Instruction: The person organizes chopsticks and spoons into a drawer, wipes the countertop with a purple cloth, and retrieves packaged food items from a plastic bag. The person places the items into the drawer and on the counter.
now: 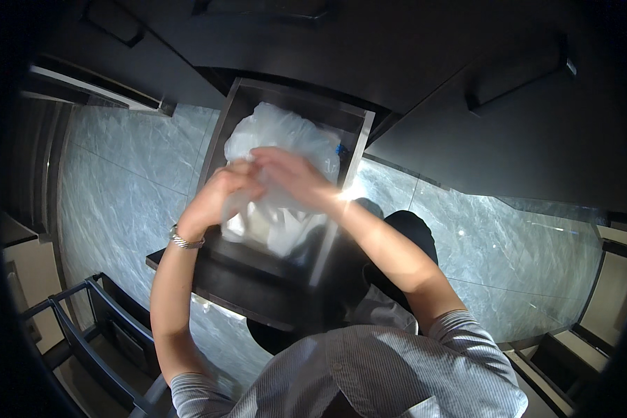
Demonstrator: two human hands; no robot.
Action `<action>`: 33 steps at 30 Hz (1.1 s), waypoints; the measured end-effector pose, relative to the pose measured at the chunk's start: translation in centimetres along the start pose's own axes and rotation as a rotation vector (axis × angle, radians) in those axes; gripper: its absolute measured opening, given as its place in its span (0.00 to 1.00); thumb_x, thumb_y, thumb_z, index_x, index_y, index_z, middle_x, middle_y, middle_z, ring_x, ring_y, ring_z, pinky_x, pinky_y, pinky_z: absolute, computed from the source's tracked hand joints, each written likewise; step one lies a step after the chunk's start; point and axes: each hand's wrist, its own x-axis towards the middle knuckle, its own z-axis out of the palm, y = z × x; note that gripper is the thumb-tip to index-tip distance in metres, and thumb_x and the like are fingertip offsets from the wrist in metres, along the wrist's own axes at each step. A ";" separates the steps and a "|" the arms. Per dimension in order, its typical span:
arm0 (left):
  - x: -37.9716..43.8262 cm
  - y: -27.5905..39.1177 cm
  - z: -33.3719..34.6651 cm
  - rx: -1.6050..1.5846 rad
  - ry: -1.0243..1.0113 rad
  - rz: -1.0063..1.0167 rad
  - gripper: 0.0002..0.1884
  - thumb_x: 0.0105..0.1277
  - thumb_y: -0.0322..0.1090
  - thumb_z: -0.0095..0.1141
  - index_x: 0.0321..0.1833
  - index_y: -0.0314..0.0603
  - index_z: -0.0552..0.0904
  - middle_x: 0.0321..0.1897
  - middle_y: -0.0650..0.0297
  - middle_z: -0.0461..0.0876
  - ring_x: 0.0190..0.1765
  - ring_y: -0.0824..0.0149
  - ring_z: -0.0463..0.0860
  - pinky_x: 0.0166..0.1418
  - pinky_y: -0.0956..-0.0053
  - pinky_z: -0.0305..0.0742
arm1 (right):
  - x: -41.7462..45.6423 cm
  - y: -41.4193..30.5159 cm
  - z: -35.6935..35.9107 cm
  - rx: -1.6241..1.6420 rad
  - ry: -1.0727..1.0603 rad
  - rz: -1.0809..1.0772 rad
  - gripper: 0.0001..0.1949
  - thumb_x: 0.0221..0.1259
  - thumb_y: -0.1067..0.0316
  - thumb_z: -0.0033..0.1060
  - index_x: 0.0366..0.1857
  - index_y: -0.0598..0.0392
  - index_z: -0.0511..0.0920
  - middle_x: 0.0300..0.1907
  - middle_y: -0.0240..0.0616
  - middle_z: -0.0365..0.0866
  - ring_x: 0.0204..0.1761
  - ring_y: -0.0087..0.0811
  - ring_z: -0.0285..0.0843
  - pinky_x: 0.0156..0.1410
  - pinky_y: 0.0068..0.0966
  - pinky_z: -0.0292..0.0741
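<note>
An open dark drawer [224, 256] is pulled out in front of me. In it lies a bundle of translucent white plastic bags [282, 130], crumpled and filling most of the drawer. My left hand [230, 185], with a metal watch band on its wrist, is at the left side of the bundle, fingers curled by the plastic. My right hand [290, 175] reaches across the middle of it, fingertips near those of the left. Both hands are motion-blurred, so their grip on the plastic is unclear. Something small and blue [340, 150] shows at the drawer's right side.
Dark cabinet fronts [345, 47] with bar handles rise behind the drawer. Grey marble-look tiles [130, 151] cover the floor. A dark-framed rack or cart [99, 339] stands at lower left. My knee [410, 230] is close to the drawer's right side.
</note>
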 end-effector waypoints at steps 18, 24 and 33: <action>1.8 -1.9 3.5 0.882 0.155 0.202 0.04 0.46 0.28 0.52 0.27 0.43 0.75 0.26 0.63 0.75 0.28 0.63 0.76 0.36 0.71 0.72 | 3.4 1.7 -7.4 -0.887 0.214 0.074 0.05 0.49 0.68 0.51 0.26 0.56 0.75 0.35 0.43 0.76 0.39 0.46 0.74 0.42 0.38 0.69; 0.4 -4.2 4.8 0.220 0.301 -0.310 0.08 0.51 0.27 0.55 0.36 0.38 0.77 0.27 0.55 0.80 0.32 0.57 0.81 0.35 0.70 0.74 | -0.4 1.8 -0.9 -1.152 0.158 0.150 0.43 0.39 0.44 0.64 0.56 0.65 0.60 0.52 0.56 0.66 0.56 0.45 0.65 0.59 0.35 0.63; 0.1 -5.1 8.1 0.603 -0.320 -0.545 0.15 0.53 0.33 0.55 0.44 0.40 0.76 0.43 0.56 0.77 0.48 0.56 0.75 0.49 0.71 0.71 | 7.8 -1.0 -4.0 -1.036 0.255 -0.389 0.13 0.35 0.72 0.62 0.30 0.57 0.73 0.32 0.46 0.75 0.38 0.46 0.74 0.43 0.36 0.71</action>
